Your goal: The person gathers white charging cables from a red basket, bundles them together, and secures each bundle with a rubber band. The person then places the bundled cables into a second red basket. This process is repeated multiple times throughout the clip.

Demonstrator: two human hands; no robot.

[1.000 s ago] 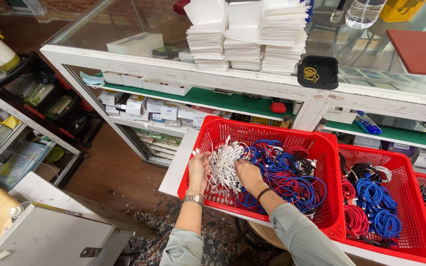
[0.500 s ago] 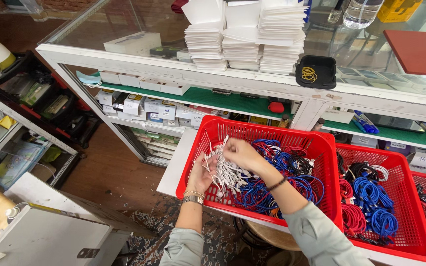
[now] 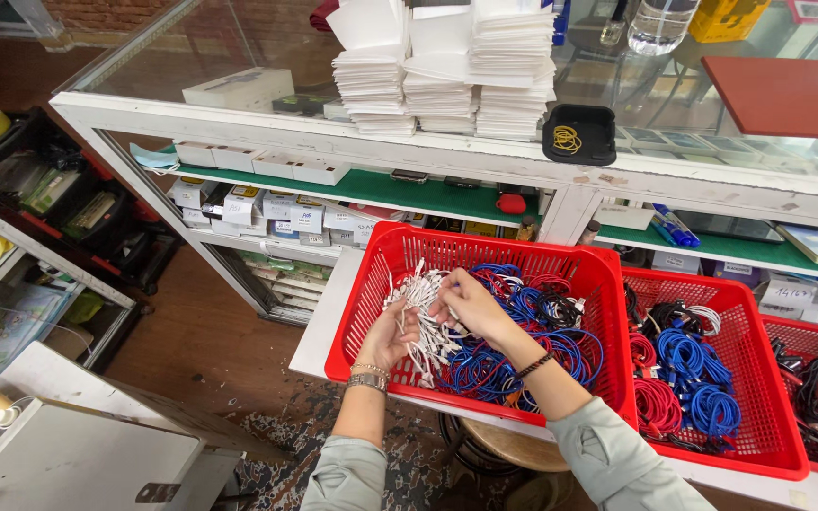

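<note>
2 hands — left hand [image 3: 392,333], right hand [image 3: 467,301] — grip white cable bundle [image 3: 420,303], upright in red basket [image 3: 409,248].

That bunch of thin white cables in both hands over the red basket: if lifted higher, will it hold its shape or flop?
The bunch of thin white cables probably flops: strands splay loosely around the left hand and right hand. It likely weighs little. Loose ends might snag the coiled blue cables in the red plastic basket.

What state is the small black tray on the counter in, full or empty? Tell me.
Nearly empty: the black tray holds only a few yellow rubber bands.
</note>
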